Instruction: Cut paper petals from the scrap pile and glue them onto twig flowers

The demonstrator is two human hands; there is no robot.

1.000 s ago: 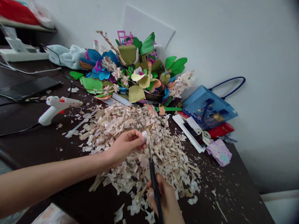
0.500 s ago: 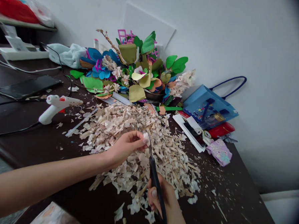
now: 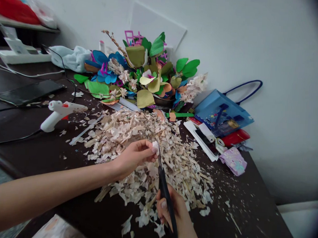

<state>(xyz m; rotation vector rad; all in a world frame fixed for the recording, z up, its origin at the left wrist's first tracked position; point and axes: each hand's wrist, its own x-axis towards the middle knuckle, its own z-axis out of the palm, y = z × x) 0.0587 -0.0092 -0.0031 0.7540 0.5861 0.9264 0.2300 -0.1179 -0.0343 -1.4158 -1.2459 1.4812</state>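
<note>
My left hand (image 3: 137, 155) pinches a small whitish piece (image 3: 155, 146) between thumb and fingers, above a broad heap of pale scraps (image 3: 126, 126). Black-handled scissors (image 3: 165, 194) are gripped in my right hand (image 3: 171, 206), lower down and to the right. Their blades point up and away from me and touch or nearly touch the right side of the whitish piece. Whether the blades are fully closed is hard to tell.
Behind the heap stands a colourful flower arrangement (image 3: 148, 72). A white glue gun (image 3: 58, 113) and a dark tablet or phone (image 3: 29, 91) lie left. On the right are a blue bag (image 3: 218, 109), a patterned purple cloth (image 3: 233, 161) and a white tray (image 3: 200, 140).
</note>
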